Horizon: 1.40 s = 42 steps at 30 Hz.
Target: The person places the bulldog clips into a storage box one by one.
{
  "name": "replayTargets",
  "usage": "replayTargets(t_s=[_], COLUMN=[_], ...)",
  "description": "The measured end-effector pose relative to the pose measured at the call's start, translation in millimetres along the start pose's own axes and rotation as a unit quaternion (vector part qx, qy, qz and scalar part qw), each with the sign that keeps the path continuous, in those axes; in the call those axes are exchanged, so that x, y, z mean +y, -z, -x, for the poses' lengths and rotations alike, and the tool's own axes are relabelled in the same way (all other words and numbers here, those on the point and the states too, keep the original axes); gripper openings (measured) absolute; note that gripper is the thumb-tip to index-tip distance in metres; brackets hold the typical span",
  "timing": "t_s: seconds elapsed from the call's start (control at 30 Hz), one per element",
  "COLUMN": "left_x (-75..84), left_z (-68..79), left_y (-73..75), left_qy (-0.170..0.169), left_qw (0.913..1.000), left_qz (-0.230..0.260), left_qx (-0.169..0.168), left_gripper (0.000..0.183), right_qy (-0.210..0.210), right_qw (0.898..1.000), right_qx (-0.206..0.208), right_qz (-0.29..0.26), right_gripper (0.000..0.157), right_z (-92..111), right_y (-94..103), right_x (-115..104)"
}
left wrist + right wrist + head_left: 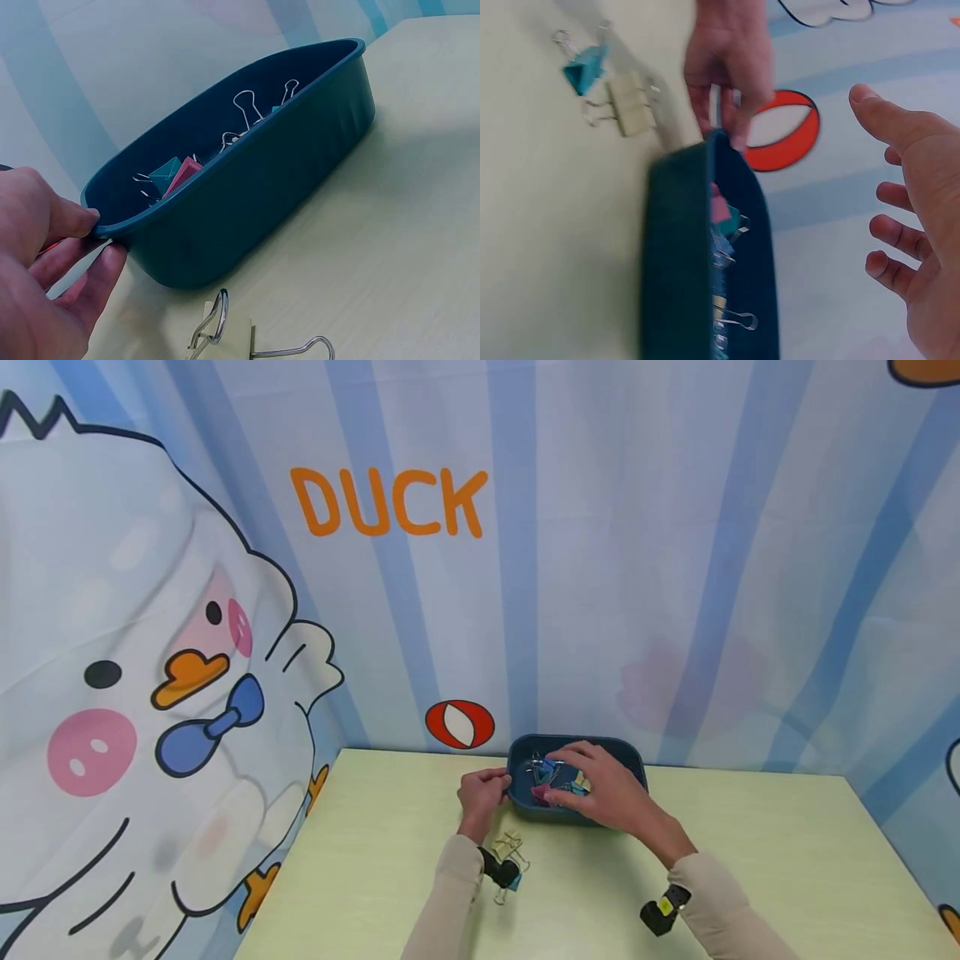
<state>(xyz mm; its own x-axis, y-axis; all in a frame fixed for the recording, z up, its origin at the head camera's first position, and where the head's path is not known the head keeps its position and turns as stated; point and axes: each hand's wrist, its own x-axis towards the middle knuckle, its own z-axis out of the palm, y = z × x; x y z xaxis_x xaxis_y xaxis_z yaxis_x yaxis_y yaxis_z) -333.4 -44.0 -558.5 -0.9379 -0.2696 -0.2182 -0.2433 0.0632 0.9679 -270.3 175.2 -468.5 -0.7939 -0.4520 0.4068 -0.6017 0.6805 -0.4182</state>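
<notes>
A dark blue plastic bin [540, 815] stands at the back of the table with several binder clips in it, among them a pink binder clip [182, 175] and a teal one. My left hand [482, 795] pinches the bin's left rim, thumb inside and fingers outside. Over the bin is my right hand [609, 789], thumb and fingers spread apart; in the right wrist view nothing lies between them. On the table near my left wrist lie a pale yellow binder clip [631, 103] and a teal binder clip [585, 70].
Behind the bin hangs a striped blue curtain [585, 568] with a duck print, close to the back edge of the pale yellow table [750, 860]. Table surface extends to both sides of the bin.
</notes>
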Motion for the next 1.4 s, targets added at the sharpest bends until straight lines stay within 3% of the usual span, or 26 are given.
replayTargets(t_s=[0.37,0.7,1.13,1.4], left_x=[1.0,1.9,2.6,-0.7], left_z=[2.4,1.1,3.3,1.3], left_y=[-1.0,-2.0,1.3,0.1], left_qy=[-0.026,-0.020,-0.026,-0.020], left_qw=[0.9995,0.9995,0.9997,0.9998], left_qz=[-0.008,-0.015,-0.004,-0.001], left_qx=[0.017,0.018,0.002,0.001], left_gripper=[0.017,0.016,0.020,0.020], right_qy=[-0.014,-0.032,-0.073,-0.064], right_qw=[0.995,0.989,0.991,0.996], right_qx=[-0.086,-0.136,-0.110,-0.054], right_qz=[-0.039,-0.053,-0.030,-0.009], right_gripper=[0.052,0.052,0.046,0.017], right_z=[34,58,73,78], right_y=[-47.6,-94.8,-144.6,-153.9], right_x=[-17,-19,-29,-31])
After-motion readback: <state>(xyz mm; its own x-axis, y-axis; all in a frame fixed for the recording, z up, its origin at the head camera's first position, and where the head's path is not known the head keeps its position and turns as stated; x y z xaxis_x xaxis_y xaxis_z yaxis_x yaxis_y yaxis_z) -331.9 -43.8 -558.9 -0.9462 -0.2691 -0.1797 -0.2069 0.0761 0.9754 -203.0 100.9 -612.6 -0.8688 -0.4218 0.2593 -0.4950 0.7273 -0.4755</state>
